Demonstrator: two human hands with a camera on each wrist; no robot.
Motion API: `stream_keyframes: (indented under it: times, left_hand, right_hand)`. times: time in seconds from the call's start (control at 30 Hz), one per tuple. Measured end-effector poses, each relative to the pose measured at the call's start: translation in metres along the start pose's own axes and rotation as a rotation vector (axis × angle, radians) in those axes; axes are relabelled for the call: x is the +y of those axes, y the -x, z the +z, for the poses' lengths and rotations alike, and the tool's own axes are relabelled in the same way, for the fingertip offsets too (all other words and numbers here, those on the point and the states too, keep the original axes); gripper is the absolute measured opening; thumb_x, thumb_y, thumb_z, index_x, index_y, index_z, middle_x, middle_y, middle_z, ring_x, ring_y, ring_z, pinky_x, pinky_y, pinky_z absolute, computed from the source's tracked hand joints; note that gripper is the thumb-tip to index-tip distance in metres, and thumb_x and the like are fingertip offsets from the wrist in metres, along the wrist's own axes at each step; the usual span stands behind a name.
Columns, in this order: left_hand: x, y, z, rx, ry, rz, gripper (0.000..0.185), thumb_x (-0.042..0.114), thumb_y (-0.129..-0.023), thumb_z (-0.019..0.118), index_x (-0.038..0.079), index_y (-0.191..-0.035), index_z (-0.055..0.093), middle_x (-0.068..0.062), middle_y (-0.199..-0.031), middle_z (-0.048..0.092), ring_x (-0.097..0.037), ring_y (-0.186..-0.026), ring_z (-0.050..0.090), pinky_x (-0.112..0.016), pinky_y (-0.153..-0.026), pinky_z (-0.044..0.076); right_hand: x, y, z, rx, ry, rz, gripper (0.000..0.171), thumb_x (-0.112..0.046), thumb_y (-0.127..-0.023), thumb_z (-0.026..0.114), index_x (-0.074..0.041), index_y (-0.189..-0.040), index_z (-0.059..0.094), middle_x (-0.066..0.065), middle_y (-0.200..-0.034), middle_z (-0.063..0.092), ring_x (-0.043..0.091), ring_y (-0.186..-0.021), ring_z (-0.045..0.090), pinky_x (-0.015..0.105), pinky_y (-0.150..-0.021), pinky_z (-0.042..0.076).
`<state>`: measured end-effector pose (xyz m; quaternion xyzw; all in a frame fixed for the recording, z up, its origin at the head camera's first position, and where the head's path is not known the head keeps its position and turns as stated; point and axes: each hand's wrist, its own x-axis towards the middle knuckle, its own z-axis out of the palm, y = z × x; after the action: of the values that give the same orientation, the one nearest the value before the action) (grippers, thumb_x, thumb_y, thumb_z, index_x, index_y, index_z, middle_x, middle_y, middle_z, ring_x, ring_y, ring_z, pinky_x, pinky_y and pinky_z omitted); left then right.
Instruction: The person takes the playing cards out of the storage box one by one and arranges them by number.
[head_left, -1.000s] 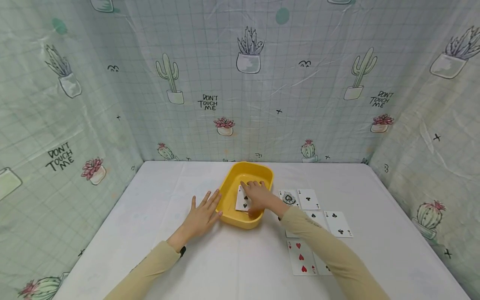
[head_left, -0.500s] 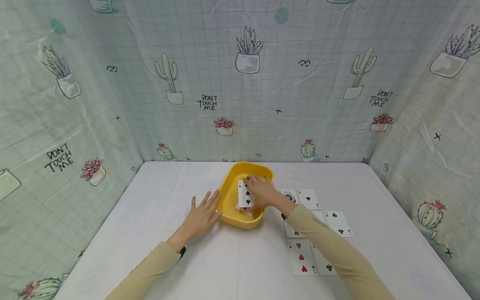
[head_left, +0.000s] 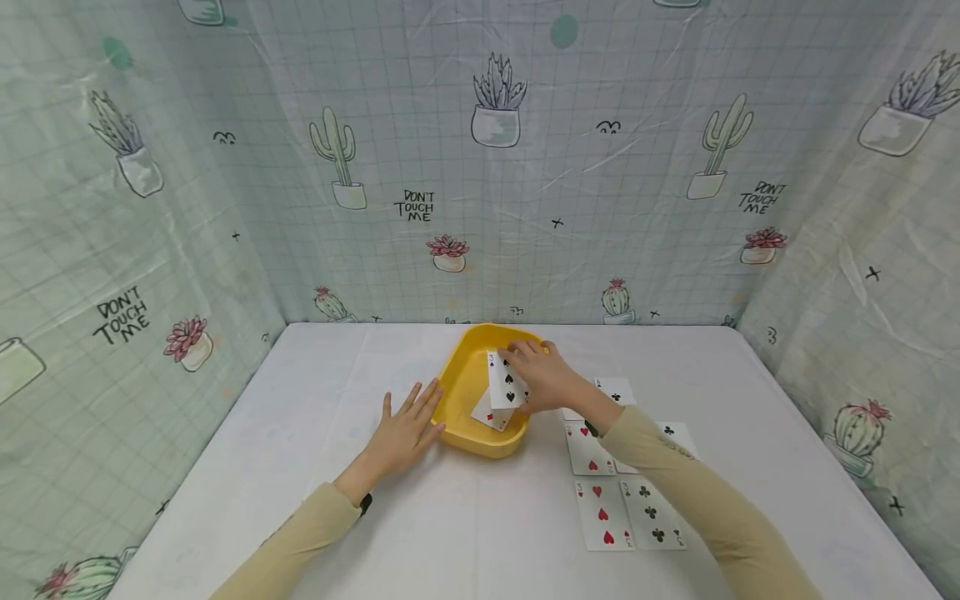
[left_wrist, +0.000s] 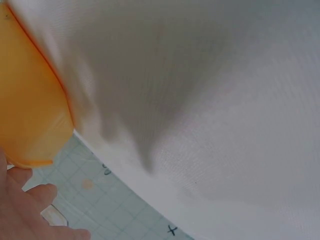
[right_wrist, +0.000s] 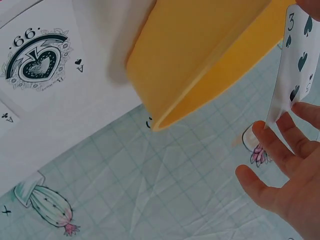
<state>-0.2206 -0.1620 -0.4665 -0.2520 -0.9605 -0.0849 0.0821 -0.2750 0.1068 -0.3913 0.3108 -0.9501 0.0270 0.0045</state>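
Observation:
A yellow tub [head_left: 468,400] sits mid-table. My right hand [head_left: 542,377] holds a three of spades card [head_left: 506,381] lifted above the tub's right side; the right wrist view shows the same three of spades card [right_wrist: 299,64] pinched at my fingertips [right_wrist: 262,129] over the yellow tub [right_wrist: 200,60]. Another card with a red pip [head_left: 489,413] lies inside the tub. My left hand [head_left: 403,429] rests flat on the table with fingers straight against the tub's left wall; the left wrist view shows the left hand [left_wrist: 30,210] beside the yellow tub [left_wrist: 27,100].
Face-up cards lie right of the tub: a heart card [head_left: 588,447], a three of hearts [head_left: 602,514], a three of clubs [head_left: 651,513], club cards [head_left: 617,390], partly under my right sleeve, and an ace of spades [right_wrist: 37,65]. Cactus-print curtains [head_left: 480,167] wall the white table [head_left: 262,450].
My right hand has lifted the three of spades out of the tub and moved it up and to the right, uncovering the card beneath. The left hand has stayed still.

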Motion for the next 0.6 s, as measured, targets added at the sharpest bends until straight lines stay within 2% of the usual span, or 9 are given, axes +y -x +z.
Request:
stream_keyframes:
  times: [0.3,0.6]
  left_hand:
    - [-0.001,0.0,0.001,0.016,-0.01,0.003,0.058,0.043,-0.094,0.035,0.012,-0.142,0.025,-0.002,-0.15,0.019,-0.031,-0.135,0.023,-0.068,-0.098,0.014]
    - [0.0,-0.001,0.0,0.016,0.02,0.0,0.058,0.042,-0.094,0.037,0.011,-0.142,0.025,-0.002,-0.15,0.018,-0.031,-0.136,0.021,-0.068,-0.098,0.012]
  right_hand:
    - [0.004,0.026,-0.01,0.016,0.02,-0.015,0.096,-0.039,-0.059,0.076,-0.008,-0.137,0.032,0.01,-0.131,0.038,0.026,-0.119,0.036,0.051,-0.102,0.026]
    - [0.011,0.055,-0.011,0.078,0.059,-0.049,0.093,-0.038,-0.059,0.075,-0.008,-0.136,0.033,0.01,-0.131,0.039,0.025,-0.118,0.038,0.052,-0.098,0.03]
